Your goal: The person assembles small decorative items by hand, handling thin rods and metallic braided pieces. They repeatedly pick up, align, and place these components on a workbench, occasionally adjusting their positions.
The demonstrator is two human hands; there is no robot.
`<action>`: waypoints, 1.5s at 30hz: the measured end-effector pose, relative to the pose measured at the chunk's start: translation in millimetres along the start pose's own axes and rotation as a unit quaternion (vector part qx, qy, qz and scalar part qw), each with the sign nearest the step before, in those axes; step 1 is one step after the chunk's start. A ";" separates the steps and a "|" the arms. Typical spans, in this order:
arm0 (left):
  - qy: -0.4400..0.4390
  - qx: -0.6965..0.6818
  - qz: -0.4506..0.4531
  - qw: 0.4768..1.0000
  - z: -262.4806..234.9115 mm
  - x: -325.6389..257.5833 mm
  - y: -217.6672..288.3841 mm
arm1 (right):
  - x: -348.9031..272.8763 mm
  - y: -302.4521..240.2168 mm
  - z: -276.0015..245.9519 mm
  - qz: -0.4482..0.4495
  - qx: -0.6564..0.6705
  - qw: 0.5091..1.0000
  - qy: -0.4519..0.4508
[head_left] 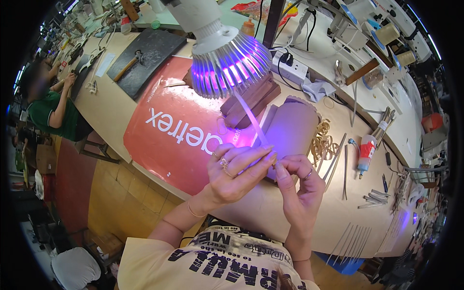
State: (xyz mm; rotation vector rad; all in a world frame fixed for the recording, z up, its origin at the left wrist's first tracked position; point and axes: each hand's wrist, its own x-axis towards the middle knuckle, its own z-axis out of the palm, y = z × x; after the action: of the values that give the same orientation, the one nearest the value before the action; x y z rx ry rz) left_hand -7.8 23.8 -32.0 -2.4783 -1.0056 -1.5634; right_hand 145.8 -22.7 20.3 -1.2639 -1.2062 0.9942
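Note:
A narrow pale strip (250,115) runs from my fingers up toward the glowing lamp (231,63), whose finned metal head gives purple light. My left hand (239,174) pinches the strip near its lower end, fingers bent and pressed together. Close beside it, my right hand (299,186) has thumb and index finger pinched at the strip's lower tip. The exact end between the fingertips is hidden. Behind my hands lies a brown padded pad or stack (295,118) under the purple glow. Dark reddish wooden blocks (256,99) sit beside it, below the lamp.
A red printed sheet (162,140) covers the table at left. Beyond it, a hammer (128,65) rests on a black slab (162,46). Curled strips (325,140), a glue bottle (367,153) and thin metal rods (350,240) lie at right. Another person (58,108) works far left.

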 end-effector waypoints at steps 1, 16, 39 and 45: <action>-0.002 0.005 0.000 1.000 0.3 0.2 0.1 | 0.7 0.7 -0.7 -0.006 -0.007 1.000 -0.002; -0.016 0.033 0.013 0.999 1.8 -0.9 5.4 | -2.7 1.0 -5.3 -0.043 -0.064 0.997 0.001; -0.028 -0.005 0.018 0.999 7.3 0.9 16.8 | -12.5 5.0 -15.3 -0.051 -0.107 0.992 0.045; -0.014 -0.077 -0.018 0.997 9.9 10.5 26.9 | -18.0 3.7 -20.4 -0.055 -0.111 0.991 0.047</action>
State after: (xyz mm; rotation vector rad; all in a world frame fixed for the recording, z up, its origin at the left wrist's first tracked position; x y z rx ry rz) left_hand 17.5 11.4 -20.3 -2.6024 -0.9731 -1.6836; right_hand 163.8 -43.1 16.4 -1.3851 -1.3257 0.7262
